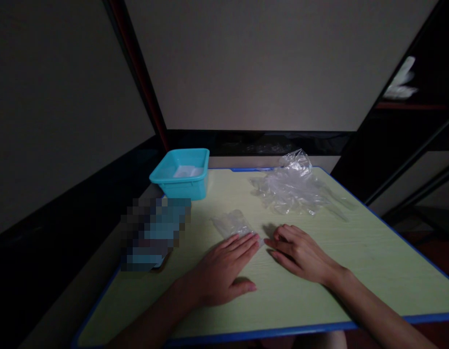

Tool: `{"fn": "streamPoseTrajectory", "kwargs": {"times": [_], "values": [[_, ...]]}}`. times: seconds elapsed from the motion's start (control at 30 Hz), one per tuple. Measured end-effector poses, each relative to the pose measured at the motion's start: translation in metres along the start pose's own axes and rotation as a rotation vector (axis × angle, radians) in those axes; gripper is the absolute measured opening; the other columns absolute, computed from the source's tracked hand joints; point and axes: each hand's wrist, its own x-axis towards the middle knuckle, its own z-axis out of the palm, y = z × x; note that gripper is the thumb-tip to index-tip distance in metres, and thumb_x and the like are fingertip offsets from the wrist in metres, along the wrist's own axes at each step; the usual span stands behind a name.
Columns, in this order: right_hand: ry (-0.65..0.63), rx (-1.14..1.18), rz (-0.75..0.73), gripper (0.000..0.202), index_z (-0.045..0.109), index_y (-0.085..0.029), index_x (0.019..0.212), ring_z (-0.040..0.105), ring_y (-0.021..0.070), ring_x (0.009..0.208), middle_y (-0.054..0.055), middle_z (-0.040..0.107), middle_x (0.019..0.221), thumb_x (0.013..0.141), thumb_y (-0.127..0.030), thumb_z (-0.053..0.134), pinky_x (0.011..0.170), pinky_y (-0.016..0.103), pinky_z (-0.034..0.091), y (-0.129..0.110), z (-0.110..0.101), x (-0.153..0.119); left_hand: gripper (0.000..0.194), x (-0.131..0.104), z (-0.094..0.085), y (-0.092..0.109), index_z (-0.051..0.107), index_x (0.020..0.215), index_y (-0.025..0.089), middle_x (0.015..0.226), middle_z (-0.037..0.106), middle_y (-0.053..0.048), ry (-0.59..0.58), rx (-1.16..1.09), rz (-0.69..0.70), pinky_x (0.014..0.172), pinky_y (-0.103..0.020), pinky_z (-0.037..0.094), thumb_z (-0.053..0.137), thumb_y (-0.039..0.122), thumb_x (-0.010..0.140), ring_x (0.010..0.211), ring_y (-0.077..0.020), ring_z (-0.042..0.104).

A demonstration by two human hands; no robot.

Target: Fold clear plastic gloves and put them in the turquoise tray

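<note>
At the left of the frame a blurred thing (159,232) lies along the worktop (369,271), its detail hidden by coarse blocks. Just above it, left of centre, stands the basin (184,189), turquoise, with something white (188,171) in it; these two hem in my left side. My left hand (219,278) is palm down near the middle, fingers straight and pressed together, tips on the bag (233,223), thumb held apart. The bag, small and clear, lies flat at the centre of the frame, its near part under those fingers and a corner showing past their tips. My right hand (300,254) is just right of that corner: forefinger pointing at it, the others curled in, thumb a little apart with nothing visible between. Whether the forefinger touches the bag, I cannot tell. Above and right of this hand spreads the heap (293,189), crumpled clear plastic blocking the upper right of the worktop. Beyond, at the upper right of the frame, white stuff (402,80) sits on a dark shelf (413,105).

The blue edge (260,336) slants up the left side, passes behind basin and heap below the wall panel (253,68), comes down the right and crosses the bottom beneath my forearms. I have a strip between basin and heap, a gap between my wrists, and the widest room at lower right.
</note>
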Motion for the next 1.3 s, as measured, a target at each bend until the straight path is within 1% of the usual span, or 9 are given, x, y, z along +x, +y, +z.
{"fn": "streamPoseTrajectory", "kwargs": {"times": [0.07,0.17,0.23,0.33,0.4,0.53,0.8,1.13,1.3], "values": [[0.025,0.01,-0.028,0.027,0.058,-0.015,0.101,0.043,0.0192,0.08,0.008,0.049,0.084,0.088,-0.027,0.039,0.072,0.034,0.036,0.0,0.0,-0.001,0.074,0.0,0.0,0.0,0.014,0.137,0.016,0.144,0.016,-0.008,0.013,-0.009,-0.009,0.108,-0.036,0.012,0.05,0.045,0.08,0.131,-0.0205,0.014],[0.056,0.062,-0.119,0.028,0.058,-0.015,0.103,0.043,0.0191,0.081,0.008,0.049,0.084,0.089,-0.028,0.038,0.072,0.034,0.034,-0.005,0.0,-0.002,0.078,0.0,-0.001,0.001,0.015,0.137,0.015,0.144,0.017,-0.008,0.025,-0.02,-0.021,0.108,-0.037,0.014,0.053,0.046,0.077,0.131,-0.0212,0.014],[0.029,0.097,-0.18,0.031,0.057,-0.015,0.107,0.042,0.0192,0.081,0.007,0.048,0.084,0.089,-0.031,0.038,0.073,0.035,0.033,-0.01,0.0,-0.002,0.078,0.0,-0.001,0.0,0.018,0.136,0.015,0.144,0.018,-0.009,0.028,-0.024,-0.016,0.108,-0.037,0.014,0.054,0.048,0.076,0.131,-0.0215,0.015],[-0.053,0.117,-0.224,0.037,0.053,-0.015,0.113,0.041,0.0195,0.082,0.007,0.047,0.084,0.088,-0.037,0.039,0.075,0.036,0.032,-0.019,-0.001,0.0,0.075,0.0,-0.001,0.0,0.025,0.134,0.012,0.143,0.021,-0.011,0.031,-0.011,-0.005,0.108,-0.036,0.013,0.054,0.049,0.076,0.131,-0.0214,0.017],[-0.087,0.114,-0.226,0.04,0.051,-0.016,0.116,0.041,0.0194,0.083,0.006,0.047,0.086,0.088,-0.041,0.038,0.077,0.036,0.031,-0.022,-0.001,0.002,0.074,0.0,0.0,-0.001,0.028,0.133,0.011,0.142,0.021,-0.012,0.032,0.005,-0.002,0.108,-0.036,0.013,0.053,0.05,0.076,0.131,-0.0215,0.017],[-0.112,0.101,-0.215,0.044,0.049,-0.016,0.119,0.04,0.0193,0.084,0.006,0.046,0.087,0.088,-0.044,0.036,0.079,0.035,0.029,-0.023,-0.002,0.004,0.074,0.001,0.001,-0.002,0.028,0.133,0.011,0.142,0.021,-0.012,0.034,0.033,0.005,0.108,-0.036,0.014,0.052,0.051,0.076,0.131,-0.0216,0.015],[-0.113,0.075,-0.213,0.044,0.048,-0.017,0.12,0.039,0.019,0.082,0.006,0.046,0.086,0.087,-0.043,0.038,0.078,0.035,0.029,-0.023,-0.002,0.007,0.071,0.001,0.0,-0.001,0.03,0.132,0.01,0.142,0.022,-0.012,0.03,0.035,0.01,0.108,-0.036,0.013,0.051,0.05,0.077,0.131,-0.0221,0.014],[-0.155,0.11,-0.24,0.042,0.049,-0.019,0.119,0.038,0.0197,0.085,0.006,0.044,0.089,0.086,-0.044,0.04,0.079,0.036,0.03,-0.024,-0.003,0.01,0.071,0.001,0.0,0.0,0.029,0.132,0.01,0.142,0.021,-0.013,0.032,0.033,0.014,0.108,-0.036,0.013,0.051,0.051,0.077,0.131,-0.022,0.014],[-0.155,0.138,-0.256,0.04,0.05,-0.02,0.119,0.038,0.0197,0.087,0.006,0.043,0.09,0.086,-0.041,0.041,0.08,0.036,0.03,-0.022,-0.005,0.011,0.071,0.001,-0.001,0.0,0.03,0.131,0.011,0.142,0.022,-0.012,0.017,0.04,0.006,0.108,-0.036,0.012,0.052,0.049,0.077,0.131,-0.0225,0.014]]}}
